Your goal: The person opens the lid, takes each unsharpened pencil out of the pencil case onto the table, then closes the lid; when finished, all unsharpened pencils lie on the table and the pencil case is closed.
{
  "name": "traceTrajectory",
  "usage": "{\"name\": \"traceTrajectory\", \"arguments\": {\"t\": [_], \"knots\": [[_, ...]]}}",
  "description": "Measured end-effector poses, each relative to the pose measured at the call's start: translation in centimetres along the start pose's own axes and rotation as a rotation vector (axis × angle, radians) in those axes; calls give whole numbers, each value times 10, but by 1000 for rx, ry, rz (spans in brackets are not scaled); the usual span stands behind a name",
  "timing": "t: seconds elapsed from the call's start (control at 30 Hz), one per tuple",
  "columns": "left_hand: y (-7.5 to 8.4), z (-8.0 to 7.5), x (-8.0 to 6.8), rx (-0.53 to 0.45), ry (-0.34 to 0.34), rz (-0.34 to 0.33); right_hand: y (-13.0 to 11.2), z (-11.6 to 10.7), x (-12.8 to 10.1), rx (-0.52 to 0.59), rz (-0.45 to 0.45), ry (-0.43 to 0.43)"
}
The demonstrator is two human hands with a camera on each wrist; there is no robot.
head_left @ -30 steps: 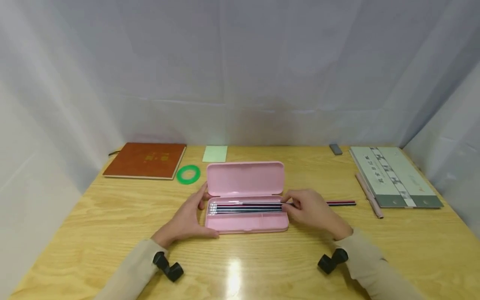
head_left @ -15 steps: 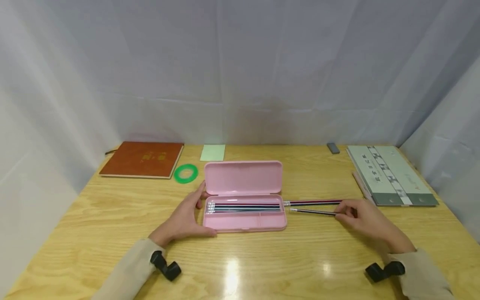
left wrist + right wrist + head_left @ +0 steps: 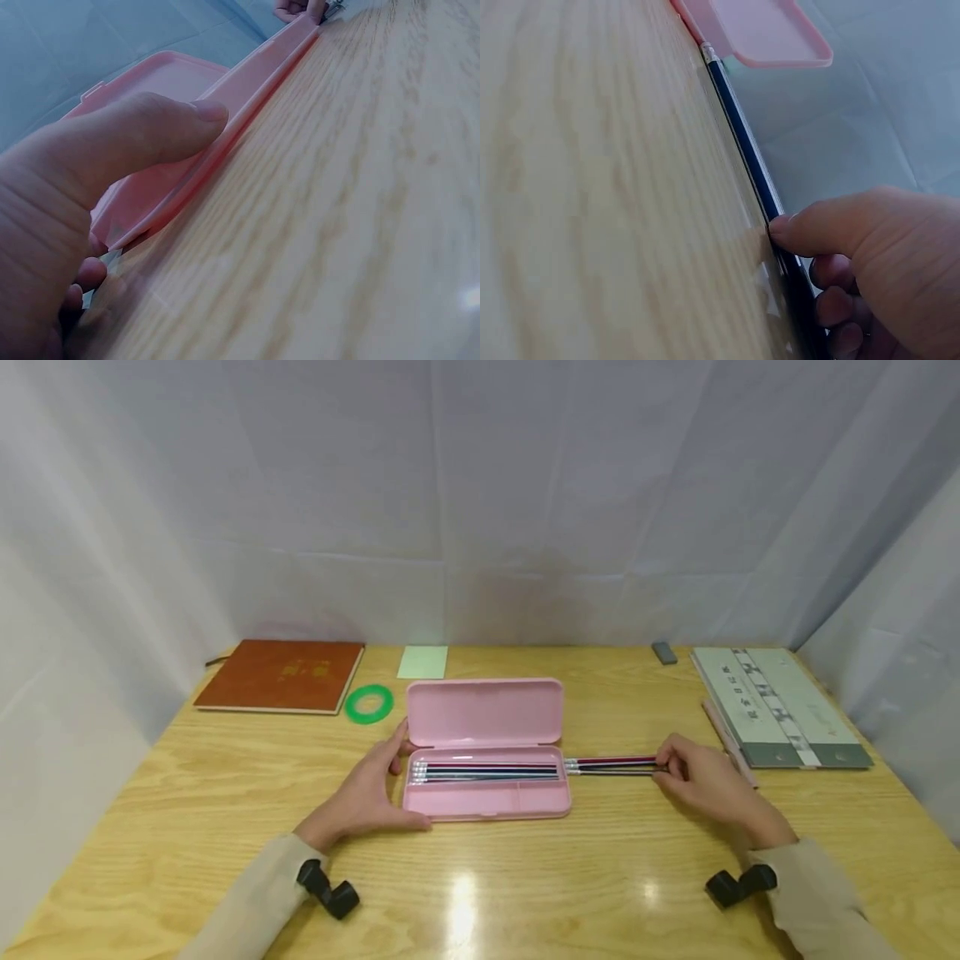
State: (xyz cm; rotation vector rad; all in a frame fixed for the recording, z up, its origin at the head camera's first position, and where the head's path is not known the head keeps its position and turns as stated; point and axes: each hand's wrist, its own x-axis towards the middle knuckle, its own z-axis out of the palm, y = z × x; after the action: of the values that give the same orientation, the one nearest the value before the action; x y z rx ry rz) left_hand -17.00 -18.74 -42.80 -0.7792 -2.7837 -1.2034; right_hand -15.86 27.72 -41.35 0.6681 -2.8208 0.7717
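An open pink pencil case (image 3: 487, 806) lies at the middle of the wooden table, its lid (image 3: 483, 714) tilted back. Several pencils (image 3: 487, 770) lie in its rear compartment. My left hand (image 3: 375, 789) grips the case's left end, thumb on the front wall (image 3: 225, 97) and fingers at the back. Right of the case, two pencils (image 3: 611, 766) lie side by side on the table, metal ends toward the case. My right hand (image 3: 675, 770) pinches their far ends. The right wrist view shows the thumb (image 3: 817, 225) on a dark pencil (image 3: 742, 127).
At the back left lie a brown notebook (image 3: 281, 675), a green tape ring (image 3: 369, 703) and a pale green note pad (image 3: 422, 662). A grey eraser (image 3: 663, 652), a grey-green book (image 3: 780, 706) and a pink pen (image 3: 726, 739) lie at the right. White cloth walls surround the table.
My right hand left the case's right end, drew a dark pencil out to the right, then slid it back beside the red pencil. The left hand stayed on the case.
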Motion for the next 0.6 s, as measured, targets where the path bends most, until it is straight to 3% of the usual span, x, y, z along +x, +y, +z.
{"name": "traceTrajectory", "arguments": {"t": [0.2,0.37,0.6], "knots": [[0,0,0,-3,4,2,-14,8,19,76,2,-81],[0,-1,-1,-1,1,-3,-37,23,45,67,-10,-107],[2,-1,-1,-1,-3,2,-75,43,76,71,-150,-111]]}}
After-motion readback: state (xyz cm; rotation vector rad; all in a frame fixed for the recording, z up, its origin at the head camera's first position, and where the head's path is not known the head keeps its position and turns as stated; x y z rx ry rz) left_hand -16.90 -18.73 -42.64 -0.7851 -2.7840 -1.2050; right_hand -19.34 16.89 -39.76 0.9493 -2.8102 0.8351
